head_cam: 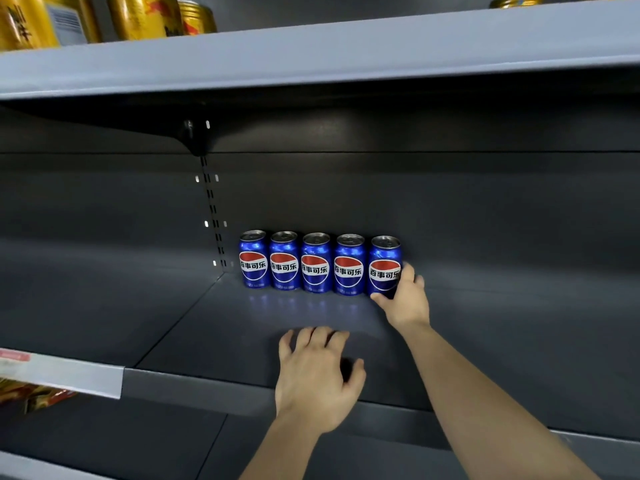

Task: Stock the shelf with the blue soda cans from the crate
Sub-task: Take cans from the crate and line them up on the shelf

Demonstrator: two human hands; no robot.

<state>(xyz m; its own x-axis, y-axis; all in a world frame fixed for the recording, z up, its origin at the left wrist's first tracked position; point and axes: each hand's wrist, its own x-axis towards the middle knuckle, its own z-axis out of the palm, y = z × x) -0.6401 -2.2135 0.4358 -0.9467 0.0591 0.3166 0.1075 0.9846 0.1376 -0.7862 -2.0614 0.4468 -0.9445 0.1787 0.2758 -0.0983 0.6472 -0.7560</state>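
Several blue soda cans (300, 261) stand upright in a row against the back wall of the dark grey shelf (242, 334), labels facing out. My right hand (405, 299) grips the rightmost blue can (383, 266) at the end of the row, thumb under its front and fingers round its right side. My left hand (317, 372) hovers over the shelf near the front edge with fingers loosely spread and holds nothing. The crate is out of view.
The shelf above (311, 60) carries gold cans (145, 15) at the left. A white price strip (62, 375) runs along the neighbouring shelf's front edge at the lower left. A slotted upright (211, 202) divides the back wall left of the cans.
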